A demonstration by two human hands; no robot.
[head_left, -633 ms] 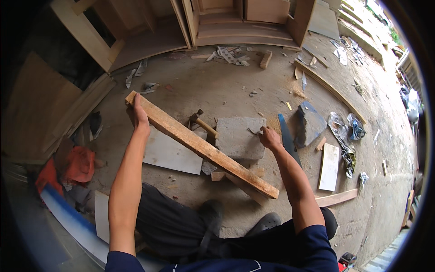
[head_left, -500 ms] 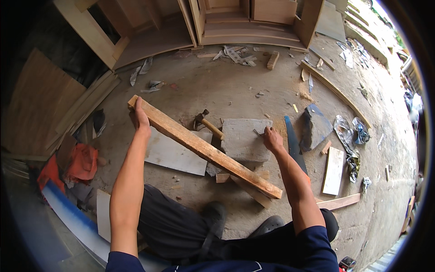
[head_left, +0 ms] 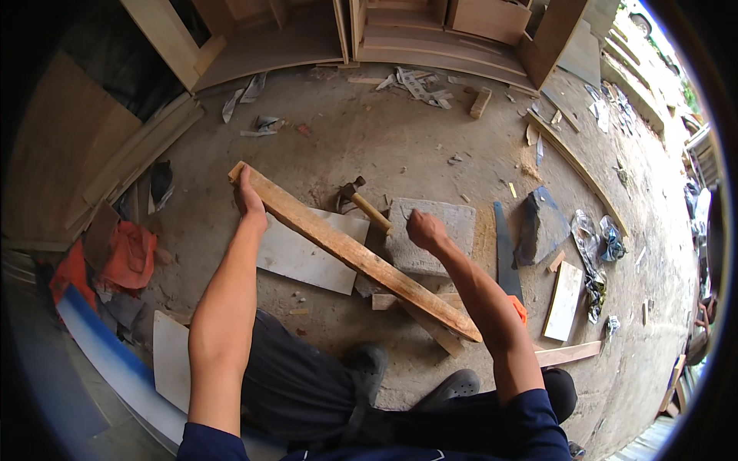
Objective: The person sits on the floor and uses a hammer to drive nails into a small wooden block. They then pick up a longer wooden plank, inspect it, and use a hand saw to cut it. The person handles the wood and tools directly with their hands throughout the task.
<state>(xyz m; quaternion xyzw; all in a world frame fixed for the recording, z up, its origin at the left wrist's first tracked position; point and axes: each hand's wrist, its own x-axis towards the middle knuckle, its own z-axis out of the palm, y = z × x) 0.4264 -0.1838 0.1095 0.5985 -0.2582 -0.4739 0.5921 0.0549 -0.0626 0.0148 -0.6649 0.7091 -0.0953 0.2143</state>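
Your left hand (head_left: 247, 198) gripped the far end of the wooden plank (head_left: 350, 251) lying slanted over the concrete floor (head_left: 430, 131), your right hand (head_left: 425, 228) hovered fisted above it, the hammer (head_left: 361, 204) untouched, nothing fastened yet.

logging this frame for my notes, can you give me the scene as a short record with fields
setting: dusty concrete floor strewn with wood scraps
left hand: left hand grips the far end of a long wooden plank
right hand: right hand closed in a fist above the flat stone slab; whether it holds anything cannot be told
plank: lies diagonally, near end by the person's shoe
nearby tools: hammer beside the slab, handsaw to the right
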